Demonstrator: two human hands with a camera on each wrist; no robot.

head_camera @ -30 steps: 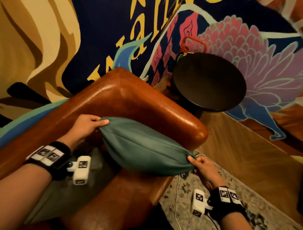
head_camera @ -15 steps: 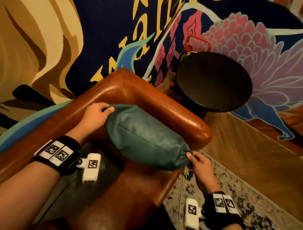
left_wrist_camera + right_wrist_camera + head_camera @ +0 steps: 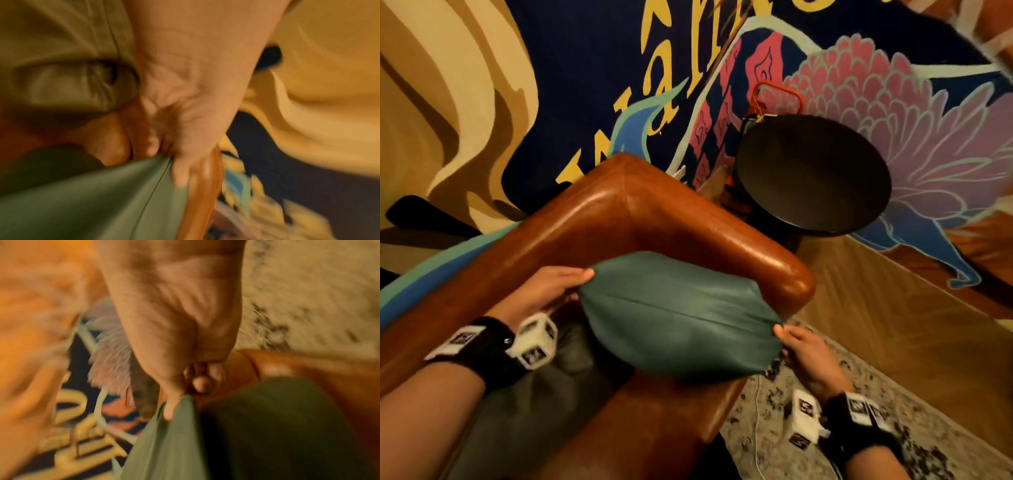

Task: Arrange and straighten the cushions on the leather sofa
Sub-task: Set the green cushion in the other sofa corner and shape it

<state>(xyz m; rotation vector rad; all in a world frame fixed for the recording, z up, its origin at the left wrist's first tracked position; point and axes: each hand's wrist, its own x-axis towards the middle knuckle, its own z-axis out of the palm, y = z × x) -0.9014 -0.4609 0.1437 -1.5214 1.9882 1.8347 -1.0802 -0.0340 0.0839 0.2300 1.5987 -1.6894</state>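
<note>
A green cushion (image 3: 678, 315) hangs over the corner seat of the brown leather sofa (image 3: 599, 219), held by its two top corners. My left hand (image 3: 558, 287) pinches the left corner, thumb on top; the left wrist view shows the same corner of the cushion (image 3: 102, 203) caught in the left hand (image 3: 174, 154). My right hand (image 3: 801, 346) pinches the right corner near the sofa arm (image 3: 784, 270); in the right wrist view the cushion (image 3: 236, 434) is gripped by the right hand (image 3: 185, 386). A grey-green cushion (image 3: 524, 404) lies on the seat below.
A round black side table (image 3: 815, 174) stands just beyond the sofa arm, against the painted mural wall (image 3: 585, 68). A speckled rug (image 3: 767, 445) with a thin white cable lies on the wooden floor (image 3: 893, 325) to the right of the sofa.
The green cushion was pushed toward the sofa's back corner, then drawn back out and lifted slightly. Both hands kept their hold on its corners throughout.
</note>
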